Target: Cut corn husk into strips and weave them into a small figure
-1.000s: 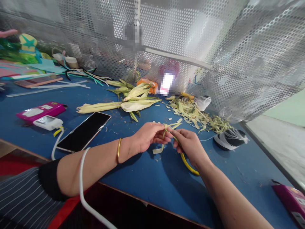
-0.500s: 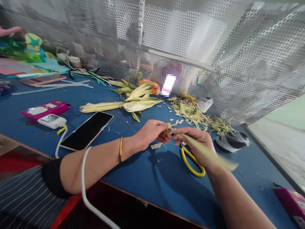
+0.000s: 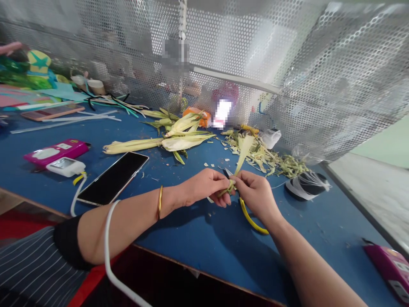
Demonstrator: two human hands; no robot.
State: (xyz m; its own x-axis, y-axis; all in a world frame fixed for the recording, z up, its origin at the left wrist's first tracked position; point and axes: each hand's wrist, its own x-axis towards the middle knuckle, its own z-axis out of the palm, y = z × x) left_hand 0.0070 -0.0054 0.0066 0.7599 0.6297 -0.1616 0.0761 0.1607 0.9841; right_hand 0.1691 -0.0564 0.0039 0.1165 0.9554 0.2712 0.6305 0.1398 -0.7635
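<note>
Above the blue table [image 3: 198, 238], my left hand [image 3: 206, 185] is closed, pinching a small folded knot of corn husk [image 3: 230, 186] between thumb and fingers. My right hand [image 3: 257, 192] is closed too, fingertips meeting the left's at the knot. A pale, wide husk strip [image 3: 245, 151] stands up from the right fingertips and points away from me. Beneath the hands lie scissors with yellow handles [image 3: 252, 221]; their blade tips show past the fingers and the middle is hidden. Part of the knot is covered by my fingers.
Whole corn husks [image 3: 185, 138] lie behind my hands, with a heap of husk scraps [image 3: 258, 151] to their right. A black spool [image 3: 305, 185] of white thread is at right. A phone [image 3: 115, 177] and magenta power bank [image 3: 57, 151] sit left. A white cable [image 3: 110, 256] crosses my left forearm.
The husk strip swung over my right wrist half a second ago and now stands upright, away from me. My right hand has turned and moved closer to the left; both still grip the husk.
</note>
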